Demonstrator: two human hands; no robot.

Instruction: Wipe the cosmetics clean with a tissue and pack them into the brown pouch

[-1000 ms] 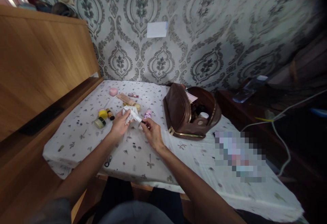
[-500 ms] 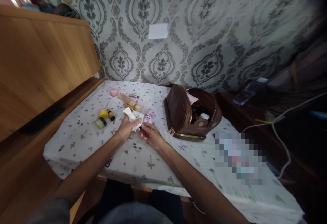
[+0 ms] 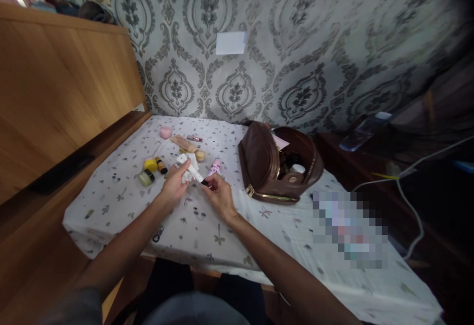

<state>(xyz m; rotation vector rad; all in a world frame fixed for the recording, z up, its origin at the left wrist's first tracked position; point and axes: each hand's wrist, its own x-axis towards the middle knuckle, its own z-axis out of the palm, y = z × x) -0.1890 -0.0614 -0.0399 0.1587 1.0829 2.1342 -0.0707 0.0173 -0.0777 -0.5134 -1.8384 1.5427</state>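
My left hand (image 3: pixel 173 182) is closed around a slim white tube (image 3: pixel 194 171) together with a crumpled white tissue (image 3: pixel 193 159). The tube slants down to the right and ends in a black cap (image 3: pixel 204 182). Fingers of my right hand (image 3: pixel 221 195) pinch that cap. Just beyond the right hand lies a pink bottle (image 3: pixel 215 167). Behind my left hand are a beige tube (image 3: pixel 183 143) and a round yellowish item (image 3: pixel 200 156). To its left sit a yellow-lidded jar (image 3: pixel 150 164), a small dark-and-yellow bottle (image 3: pixel 161 166) and a greenish jar (image 3: pixel 145 178).
An unzipped brown leather bag (image 3: pixel 259 162) with items inside stands on the patterned cloth (image 3: pixel 222 233) at the right. Farther back are a pink round container (image 3: pixel 166 132) and a small reddish tube (image 3: pixel 194 138). A wooden cabinet (image 3: pixel 66 88) borders the left; cables hang at the right.
My right hand has shifted slightly and now pinches the black cap from above. The left hand has moved a little left and down, so more of the white tube shows.
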